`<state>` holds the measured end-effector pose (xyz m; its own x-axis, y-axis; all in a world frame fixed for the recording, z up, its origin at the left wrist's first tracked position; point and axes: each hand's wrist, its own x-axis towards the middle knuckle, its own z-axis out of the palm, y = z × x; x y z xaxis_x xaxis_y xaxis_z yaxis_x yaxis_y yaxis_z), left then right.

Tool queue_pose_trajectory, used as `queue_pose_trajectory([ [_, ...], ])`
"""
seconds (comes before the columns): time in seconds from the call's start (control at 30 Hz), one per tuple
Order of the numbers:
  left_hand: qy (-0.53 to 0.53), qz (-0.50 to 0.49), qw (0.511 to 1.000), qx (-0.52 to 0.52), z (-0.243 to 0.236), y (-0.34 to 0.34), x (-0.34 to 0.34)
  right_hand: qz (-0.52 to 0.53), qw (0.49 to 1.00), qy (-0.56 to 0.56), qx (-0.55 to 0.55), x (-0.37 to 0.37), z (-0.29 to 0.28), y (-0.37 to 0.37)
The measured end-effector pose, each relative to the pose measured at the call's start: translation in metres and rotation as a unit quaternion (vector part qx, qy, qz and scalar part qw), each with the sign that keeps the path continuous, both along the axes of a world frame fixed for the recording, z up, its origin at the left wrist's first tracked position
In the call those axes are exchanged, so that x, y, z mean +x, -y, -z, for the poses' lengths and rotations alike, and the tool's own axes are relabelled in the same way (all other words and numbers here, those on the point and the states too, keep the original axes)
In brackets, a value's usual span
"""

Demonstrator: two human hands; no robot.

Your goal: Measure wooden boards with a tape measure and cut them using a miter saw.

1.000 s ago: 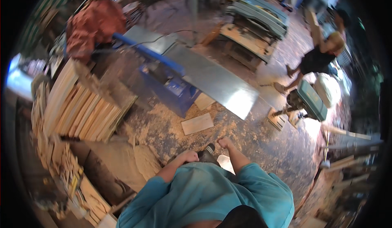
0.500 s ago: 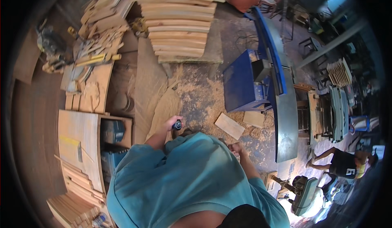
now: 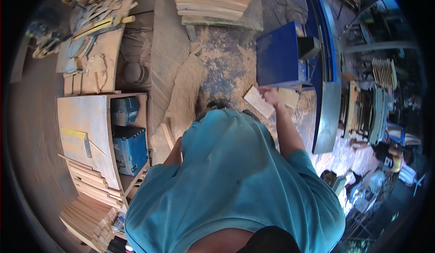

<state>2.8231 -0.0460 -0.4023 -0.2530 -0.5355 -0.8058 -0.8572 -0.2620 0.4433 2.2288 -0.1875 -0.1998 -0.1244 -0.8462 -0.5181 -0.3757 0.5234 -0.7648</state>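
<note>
Cabinet [image 3: 86, 117], pale wood top, far left; two blue cases [image 3: 130, 151] on its shelves. Left forearm [image 3: 173, 155], bare, close to the body; left hand hidden behind the teal shirt [image 3: 235, 171], so cannot tell whether clenched, released or holding anything. Dark round-ended object, seen in that hand half a second ago, now out of sight. Stack of wooden strips [image 3: 213, 1] on a low bench [image 3: 251, 23], at the top of the view. Loose pale board [image 3: 256, 102], principal item: apparently flat on the sawdust-strewn floor [image 3: 219, 67], lying at a slant. Right hand [image 3: 271, 96]: newly extended from beside the body to this board, fingers bent over its upper right part; cannot tell whether gripping or merely touching. Meaning for the work: board now within reach and under the hand, rather than merely nearby. Second pale board [image 3: 290, 98], just beside, on the right. Blue machine [image 3: 277, 56] with a long metal surface [image 3: 327, 121], extending farther right.
</note>
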Motion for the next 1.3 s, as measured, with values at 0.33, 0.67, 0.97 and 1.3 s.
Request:
queue_pose_trajectory([
  [0.33,-0.014,0.373,0.92,-0.116,-0.048,0.126,-0.038,0.215,0.955,-0.05,0.196,-0.065,-0.002,-0.171],
  [0.67,-0.132,-0.173,0.973,-0.081,-0.121,0.238,-0.127,0.207,0.905,-0.014,0.371,-0.039,0.043,-0.299],
  [0.97,-0.001,0.006,0.999,-0.043,-0.089,0.144,-0.097,0.075,0.991,-0.075,0.078,-0.065,0.045,-0.189],
  [1.3,-0.007,-0.049,0.995,-0.083,-0.024,0.094,0.008,0.115,0.976,-0.026,0.185,-0.054,0.06,-0.22],
])
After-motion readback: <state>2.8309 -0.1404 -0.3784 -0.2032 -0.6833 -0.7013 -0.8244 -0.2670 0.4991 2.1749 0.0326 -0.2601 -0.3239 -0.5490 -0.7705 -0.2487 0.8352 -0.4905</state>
